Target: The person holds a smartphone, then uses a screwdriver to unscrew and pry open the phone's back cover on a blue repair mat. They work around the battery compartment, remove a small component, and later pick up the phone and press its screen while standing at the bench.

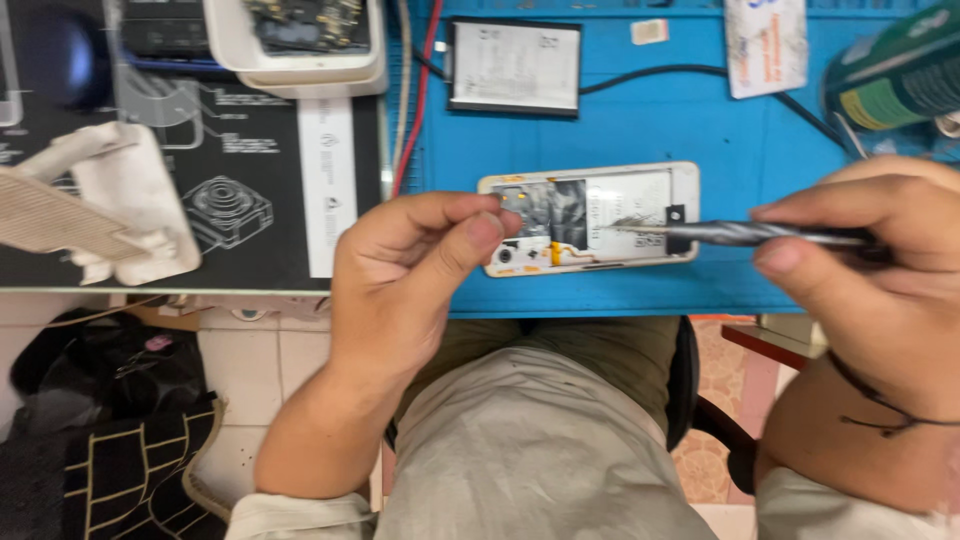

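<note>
An opened white phone (640, 190) lies back-side up on the blue work mat (640, 120), its inner boards and a yellow flex cable showing. My left hand (415, 270) rests at the phone's left end, thumb and forefinger pinched together by a small part; whether anything sits between them I cannot tell. My right hand (880, 270) grips metal tweezers (740, 233), held level with the tips pointing left over the middle of the phone.
A flat battery pack (515, 68) lies at the back of the mat with a black cable (690, 72) beside it. A white label card (765, 45) and a green can (895, 75) sit at the right. On the black mat at left are a white brush-like tool (100, 205) and a white tray (300, 45).
</note>
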Available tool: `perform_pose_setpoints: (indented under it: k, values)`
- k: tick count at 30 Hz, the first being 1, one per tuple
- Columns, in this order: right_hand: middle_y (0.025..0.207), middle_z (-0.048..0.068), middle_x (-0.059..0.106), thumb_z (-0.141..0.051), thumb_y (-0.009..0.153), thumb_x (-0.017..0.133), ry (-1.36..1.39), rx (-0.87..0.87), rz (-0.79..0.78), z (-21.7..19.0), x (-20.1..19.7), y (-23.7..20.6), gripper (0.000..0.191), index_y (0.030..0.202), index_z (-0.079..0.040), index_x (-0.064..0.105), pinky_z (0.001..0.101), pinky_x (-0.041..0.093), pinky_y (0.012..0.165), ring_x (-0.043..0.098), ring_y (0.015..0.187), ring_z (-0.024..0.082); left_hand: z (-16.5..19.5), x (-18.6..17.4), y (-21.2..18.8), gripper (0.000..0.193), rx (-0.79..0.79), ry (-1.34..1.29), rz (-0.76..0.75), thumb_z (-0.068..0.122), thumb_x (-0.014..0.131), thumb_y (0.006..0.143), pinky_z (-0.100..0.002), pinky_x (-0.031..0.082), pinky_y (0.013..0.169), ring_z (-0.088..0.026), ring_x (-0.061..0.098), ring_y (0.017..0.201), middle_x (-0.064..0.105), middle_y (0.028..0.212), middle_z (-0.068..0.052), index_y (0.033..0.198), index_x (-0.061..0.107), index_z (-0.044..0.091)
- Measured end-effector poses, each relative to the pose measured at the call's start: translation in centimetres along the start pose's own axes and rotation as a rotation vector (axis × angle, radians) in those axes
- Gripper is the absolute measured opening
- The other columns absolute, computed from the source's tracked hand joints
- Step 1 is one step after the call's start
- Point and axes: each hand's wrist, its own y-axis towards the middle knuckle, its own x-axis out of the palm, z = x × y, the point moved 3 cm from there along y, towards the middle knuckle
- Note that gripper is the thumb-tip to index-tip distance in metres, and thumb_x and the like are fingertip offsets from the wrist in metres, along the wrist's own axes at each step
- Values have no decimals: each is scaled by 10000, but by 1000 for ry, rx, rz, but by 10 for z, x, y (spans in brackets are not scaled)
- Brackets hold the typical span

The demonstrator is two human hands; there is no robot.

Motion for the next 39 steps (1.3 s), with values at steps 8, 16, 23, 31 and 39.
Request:
perform_pose_setpoints:
  k: [8,16,23,31,39]
  values:
    - [894,145,646,-98,927,821,-323,-107,-109,-23,4,37,271,1126,62,731,279,487,633,611,707,193,-7,-19,-4,162,86,4,40,20,710,1037,-293,558,924,-162,692,1001,742,1079,-152,1183,684,-46]
    - [811,119,693,-113,812,840,-370,-138,-265,-44,25,60,199,954,7,770,299,519,574,653,647,185,-3,-28,-3,198,329,530,1,-4,832,966,-234,533,854,-112,654,938,702,1021,-93,1017,641,-4]
    - [726,78,625,-140,795,832,-265,-72,-319,-37,41,52,198,951,-31,777,290,458,545,602,614,167,-2,-28,-1,227,267,577,-27,47,842,955,-260,541,884,-120,642,964,692,1030,-59,1008,622,30]
    - [758,95,636,-116,803,834,-265,-88,-279,-33,41,51,204,951,3,760,284,480,567,611,638,162,7,-20,-6,170,426,838,-158,15,812,958,-262,540,882,-163,676,994,720,1055,-24,1063,687,60]
    - [917,66,709,-137,840,815,-49,-20,-238,-20,29,44,211,1000,-20,742,238,441,609,612,713,108,-3,-17,-10,486,325,615,-286,30,819,972,-253,532,898,-100,691,1076,722,1168,-46,1371,545,80]
